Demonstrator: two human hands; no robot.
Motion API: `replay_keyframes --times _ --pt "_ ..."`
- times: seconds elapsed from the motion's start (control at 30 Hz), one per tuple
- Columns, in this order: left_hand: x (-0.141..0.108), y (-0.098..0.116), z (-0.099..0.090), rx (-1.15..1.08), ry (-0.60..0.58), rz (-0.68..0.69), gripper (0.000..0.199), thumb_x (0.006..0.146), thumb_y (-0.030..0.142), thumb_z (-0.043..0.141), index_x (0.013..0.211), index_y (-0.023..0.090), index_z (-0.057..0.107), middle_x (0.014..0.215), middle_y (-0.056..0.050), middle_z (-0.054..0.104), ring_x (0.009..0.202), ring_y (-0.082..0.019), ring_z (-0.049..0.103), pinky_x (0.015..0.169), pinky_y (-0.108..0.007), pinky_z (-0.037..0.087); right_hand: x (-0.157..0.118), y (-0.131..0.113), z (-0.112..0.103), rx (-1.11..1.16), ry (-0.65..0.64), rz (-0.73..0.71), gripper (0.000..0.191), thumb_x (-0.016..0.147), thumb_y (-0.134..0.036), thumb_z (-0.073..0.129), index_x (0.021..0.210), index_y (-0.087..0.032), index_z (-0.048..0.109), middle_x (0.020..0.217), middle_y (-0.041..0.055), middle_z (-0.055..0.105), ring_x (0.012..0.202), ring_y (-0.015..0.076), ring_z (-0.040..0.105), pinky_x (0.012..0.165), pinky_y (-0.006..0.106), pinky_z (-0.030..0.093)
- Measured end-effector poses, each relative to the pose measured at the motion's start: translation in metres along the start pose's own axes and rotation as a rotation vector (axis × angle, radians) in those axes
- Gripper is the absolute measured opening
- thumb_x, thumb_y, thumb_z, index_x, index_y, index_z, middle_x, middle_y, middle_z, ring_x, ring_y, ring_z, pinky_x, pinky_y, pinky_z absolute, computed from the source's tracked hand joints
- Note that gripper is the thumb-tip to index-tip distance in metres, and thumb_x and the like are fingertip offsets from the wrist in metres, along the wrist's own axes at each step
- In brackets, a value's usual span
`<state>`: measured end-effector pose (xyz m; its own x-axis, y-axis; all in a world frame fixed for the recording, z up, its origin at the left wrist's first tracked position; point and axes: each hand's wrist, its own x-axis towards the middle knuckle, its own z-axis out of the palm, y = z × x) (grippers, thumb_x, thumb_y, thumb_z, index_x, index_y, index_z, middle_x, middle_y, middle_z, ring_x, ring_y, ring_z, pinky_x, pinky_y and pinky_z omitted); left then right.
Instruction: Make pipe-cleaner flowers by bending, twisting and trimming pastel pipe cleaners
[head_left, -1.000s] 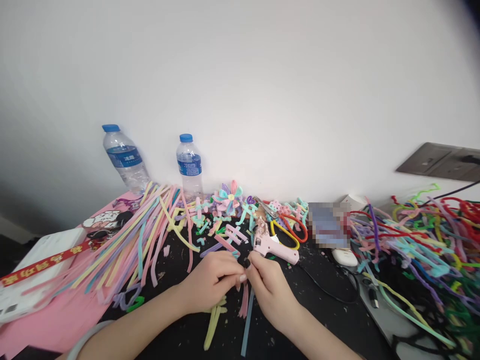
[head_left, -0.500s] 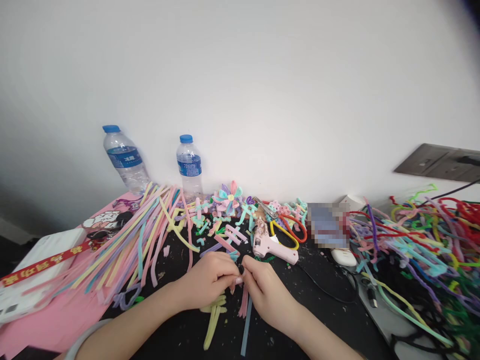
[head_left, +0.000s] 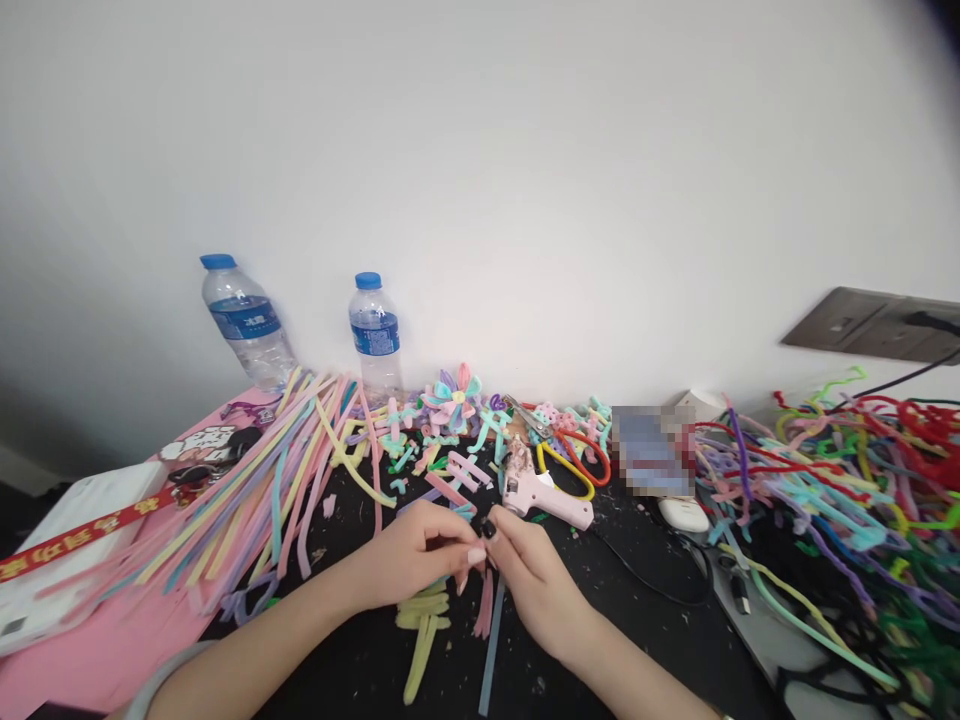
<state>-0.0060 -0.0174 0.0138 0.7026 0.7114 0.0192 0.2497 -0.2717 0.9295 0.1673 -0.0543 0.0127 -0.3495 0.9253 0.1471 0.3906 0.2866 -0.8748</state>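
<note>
My left hand point(head_left: 424, 555) and my right hand point(head_left: 534, 570) meet over the black tabletop, fingertips pinched together. Whatever lies between them is too small and covered to make out. Below the left hand lies a yellow shape of bent pipe cleaners point(head_left: 422, 630). Under the fingertips, a short pink pipe-cleaner bundle point(head_left: 484, 605) and a straight blue-grey strip point(head_left: 492, 650) show, their upper ends near or behind the right hand. Just beyond the hands are pink pipe-cleaner pieces point(head_left: 448, 488) and a pale pink glue gun point(head_left: 551, 497).
Scissors with yellow and red handles point(head_left: 585, 455) lie behind the glue gun. Long pastel pipe cleaners point(head_left: 255, 480) spread at left, a colourful tangle point(head_left: 832, 480) at right. A pipe-cleaner flower point(head_left: 457, 395) and two bottles point(head_left: 244, 320) stand near the wall. A black cable point(head_left: 645, 580) runs rightward.
My fingers have shifted slightly at the pinch, with the right thumb's dark nail now showing more. The whole view has moved a little; the things on the table lie as before.
</note>
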Motion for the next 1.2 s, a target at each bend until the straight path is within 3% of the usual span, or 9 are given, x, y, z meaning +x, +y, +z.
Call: replay_keyframes --times 0.1,0.17,0.33,0.4,0.5,0.67,0.83,1.1,1.2 --pt "0.001 -0.001 0.004 0.353 0.195 0.145 0.030 0.088 0.023 0.045 0.067 0.014 0.064 0.061 -0.001 0.057 0.061 -0.012 0.053 0.059 -0.021 0.041 0.003 0.009 0.003 0.022 0.056 0.039 0.033 0.094 -0.033 0.026 0.064 -0.020 0.030 0.058 -0.0055 0.031 0.055 0.0099 0.029 0.050 0.023 0.024" --pt "0.000 -0.005 0.006 0.493 0.251 0.253 0.026 0.089 0.021 0.043 0.078 0.015 0.065 0.070 -0.004 0.060 0.067 -0.013 0.055 0.063 -0.023 0.043 0.004 0.012 0.005 -0.013 0.055 0.046 0.034 0.093 -0.032 0.030 0.062 -0.020 0.030 0.056 -0.0061 0.029 0.054 0.0095 0.026 0.049 0.023 0.021" --pt "-0.001 -0.013 0.009 0.520 0.322 0.377 0.023 0.090 0.019 0.042 0.097 0.016 0.064 0.089 -0.008 0.065 0.085 -0.017 0.058 0.077 -0.028 0.048 0.005 0.012 0.007 -0.036 0.114 0.063 0.031 0.089 -0.026 0.036 0.059 -0.020 0.027 0.055 -0.0067 0.026 0.053 0.0091 0.024 0.047 0.023 0.019" --pt "-0.001 -0.011 0.008 0.426 0.345 0.334 0.022 0.088 0.019 0.047 0.102 0.017 0.064 0.094 -0.008 0.065 0.088 -0.017 0.059 0.080 -0.029 0.048 0.005 0.012 0.006 -0.006 0.138 0.068 0.030 0.088 -0.024 0.036 0.060 -0.020 0.028 0.056 -0.0064 0.027 0.053 0.0094 0.026 0.048 0.022 0.020" --pt "0.001 -0.006 0.007 0.198 0.342 0.140 0.025 0.082 0.024 0.055 0.105 0.017 0.063 0.095 -0.007 0.066 0.084 -0.017 0.060 0.073 -0.027 0.050 0.005 0.012 0.001 0.041 0.176 0.057 0.028 0.089 -0.025 0.035 0.062 -0.020 0.031 0.057 -0.0062 0.028 0.053 0.0098 0.027 0.049 0.022 0.022" --pt "0.004 -0.004 0.006 -0.142 0.255 -0.138 0.030 0.086 0.036 0.046 0.078 0.012 0.062 0.060 0.000 0.058 0.054 -0.011 0.053 0.052 -0.021 0.044 0.005 0.012 -0.006 -0.027 0.175 -0.042 0.027 0.090 -0.024 0.036 0.064 -0.020 0.033 0.061 -0.0051 0.033 0.057 0.0107 0.031 0.052 0.022 0.025" --pt "0.003 -0.003 0.008 -0.115 0.224 -0.129 0.030 0.084 0.034 0.049 0.064 0.013 0.054 0.053 0.004 0.047 0.047 -0.009 0.047 0.049 -0.020 0.038 0.007 0.013 -0.007 -0.112 0.104 -0.054 0.026 0.090 -0.020 0.035 0.065 -0.019 0.037 0.061 -0.0048 0.037 0.057 0.0109 0.034 0.053 0.023 0.027" --pt "0.004 -0.002 0.012 -0.219 0.125 -0.140 0.027 0.085 0.037 0.048 0.075 0.013 0.056 0.058 0.003 0.052 0.049 -0.009 0.050 0.047 -0.019 0.037 0.006 0.015 -0.002 -0.180 0.166 -0.116 0.026 0.091 -0.019 0.033 0.065 -0.020 0.033 0.060 -0.0047 0.035 0.054 0.0110 0.033 0.051 0.023 0.027" --pt "0.005 -0.002 0.011 -0.279 0.107 -0.150 0.025 0.083 0.035 0.051 0.070 0.013 0.054 0.059 0.002 0.053 0.052 -0.011 0.054 0.051 -0.021 0.041 0.006 0.015 -0.004 -0.198 0.115 -0.136 0.022 0.091 -0.019 0.033 0.069 -0.020 0.037 0.062 -0.0038 0.039 0.056 0.0113 0.037 0.052 0.023 0.030"
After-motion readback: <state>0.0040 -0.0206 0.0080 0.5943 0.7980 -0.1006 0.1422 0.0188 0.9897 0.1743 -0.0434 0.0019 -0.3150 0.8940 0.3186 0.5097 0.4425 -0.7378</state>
